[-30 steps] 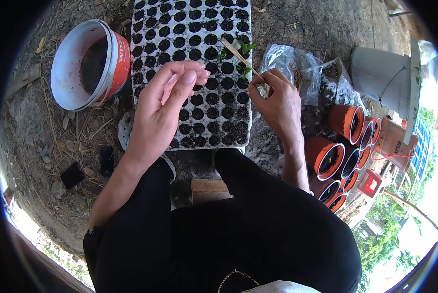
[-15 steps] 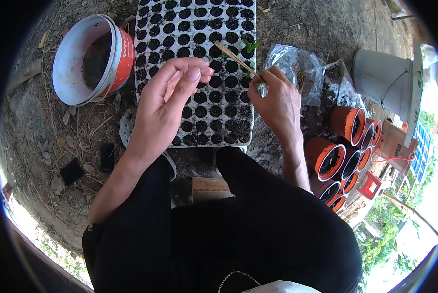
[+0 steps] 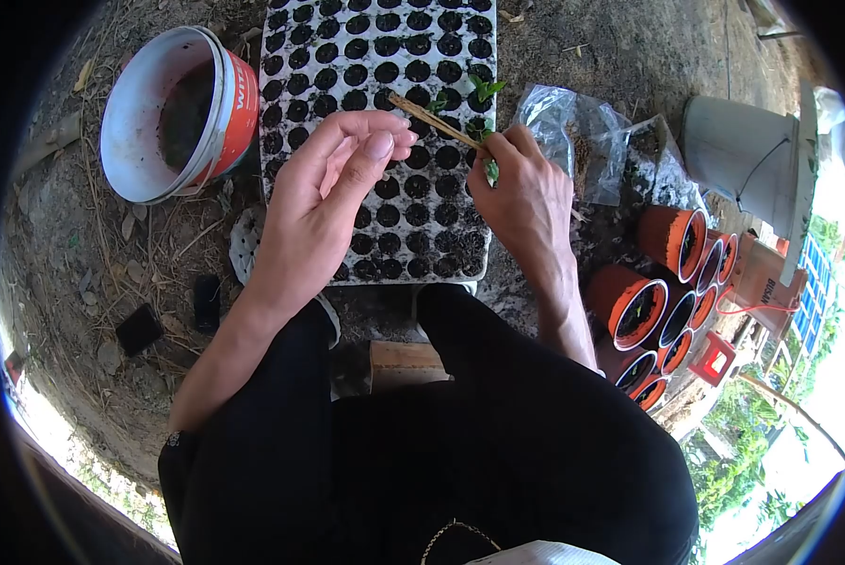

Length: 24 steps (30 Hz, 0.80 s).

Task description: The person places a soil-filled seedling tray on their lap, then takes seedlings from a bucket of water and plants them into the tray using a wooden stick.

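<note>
A white seedling tray (image 3: 371,58) with rows of round, dark, soil-filled cells lies in front of me. My left hand (image 3: 338,174) hovers over its left-middle part, fingers curled and the thumb close to the fingertips; what lies inside the curl is hidden. Pinched in my right hand (image 3: 521,188), above the tray's right edge, is a thin split wooden stick (image 3: 432,117) that points to the upper left. Small green seedlings (image 3: 485,88) stand in cells near the right edge. Some green leaves (image 3: 491,171) show right beside my right fingers.
A white-and-red bucket (image 3: 229,113) stands left of the tray. To the right are a clear plastic bag (image 3: 573,132), several orange-brown pots (image 3: 628,306) and a grey bucket (image 3: 738,151). A dark phone-like object (image 3: 140,330) lies on the ground. A wooden block (image 3: 406,365) sits between my feet.
My right hand has shifted slightly left, and the stick's tip has moved left and a little down. Leaves beside the right fingers show more now. My left hand has barely moved.
</note>
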Each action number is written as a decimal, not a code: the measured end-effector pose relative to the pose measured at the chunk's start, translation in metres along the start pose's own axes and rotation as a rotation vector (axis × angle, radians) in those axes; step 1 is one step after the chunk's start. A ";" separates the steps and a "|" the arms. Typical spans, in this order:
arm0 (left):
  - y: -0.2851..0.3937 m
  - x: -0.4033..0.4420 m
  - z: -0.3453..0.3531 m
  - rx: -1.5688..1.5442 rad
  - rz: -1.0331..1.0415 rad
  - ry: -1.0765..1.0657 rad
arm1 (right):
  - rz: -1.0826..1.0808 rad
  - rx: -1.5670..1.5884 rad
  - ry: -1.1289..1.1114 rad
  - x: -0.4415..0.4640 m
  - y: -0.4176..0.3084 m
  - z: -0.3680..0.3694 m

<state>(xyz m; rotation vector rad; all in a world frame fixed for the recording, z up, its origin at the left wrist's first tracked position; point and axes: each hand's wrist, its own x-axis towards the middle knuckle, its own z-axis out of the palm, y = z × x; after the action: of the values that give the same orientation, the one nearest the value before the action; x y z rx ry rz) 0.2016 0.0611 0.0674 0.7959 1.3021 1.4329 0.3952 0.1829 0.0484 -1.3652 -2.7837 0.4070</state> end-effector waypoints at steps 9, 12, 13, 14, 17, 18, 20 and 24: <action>-0.001 0.000 0.001 -0.009 0.015 -0.010 | -0.032 -0.010 0.038 -0.002 0.001 0.006; -0.001 0.000 0.001 -0.010 0.016 -0.006 | -0.037 0.002 0.046 -0.003 0.000 0.003; -0.001 0.000 0.001 -0.011 0.016 -0.005 | -0.038 0.002 0.046 -0.003 0.000 0.002; -0.001 0.001 0.000 -0.014 0.023 -0.008 | -0.036 -0.005 0.047 -0.003 0.000 0.000; -0.004 0.000 -0.001 0.015 0.038 -0.015 | -0.034 -0.005 0.053 -0.004 0.001 -0.001; -0.004 0.000 -0.002 0.047 0.045 -0.019 | -0.034 0.002 0.058 -0.004 0.001 -0.002; -0.003 0.000 -0.002 0.050 0.050 -0.020 | -0.040 0.019 0.071 -0.005 0.001 0.000; -0.002 0.000 -0.001 0.044 0.050 -0.011 | -0.027 0.048 0.068 -0.004 -0.001 -0.001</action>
<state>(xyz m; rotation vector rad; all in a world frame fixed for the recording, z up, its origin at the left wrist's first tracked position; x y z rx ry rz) 0.2012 0.0608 0.0653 0.8698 1.3170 1.4414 0.3971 0.1791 0.0502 -1.3047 -2.7168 0.4153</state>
